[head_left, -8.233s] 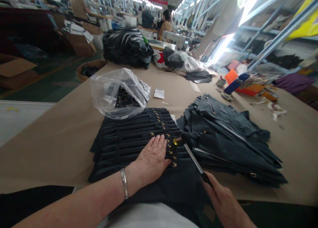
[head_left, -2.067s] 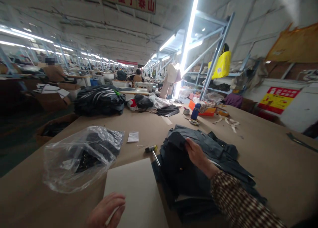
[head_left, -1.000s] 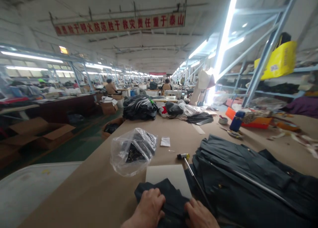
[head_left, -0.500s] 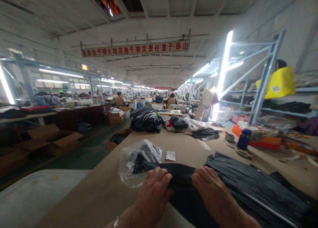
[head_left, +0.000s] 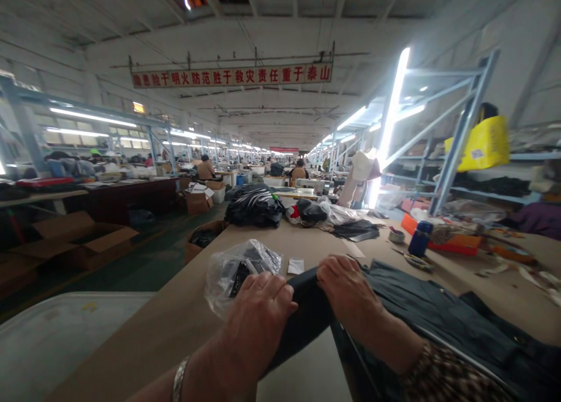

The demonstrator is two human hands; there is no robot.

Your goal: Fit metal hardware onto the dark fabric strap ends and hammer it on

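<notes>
hands (head_left: 302,308) over dark fabric (head_left: 307,320) (fingertips hidden)

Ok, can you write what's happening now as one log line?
left hand: grips dark fabric piece | right hand: grips same piece | clear plastic bag: beside left hand

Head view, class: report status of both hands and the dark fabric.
Left hand and right hand both gripping dark fabric piece, lifted off table. Plastic bag just beyond. Nothing blocking.
</notes>
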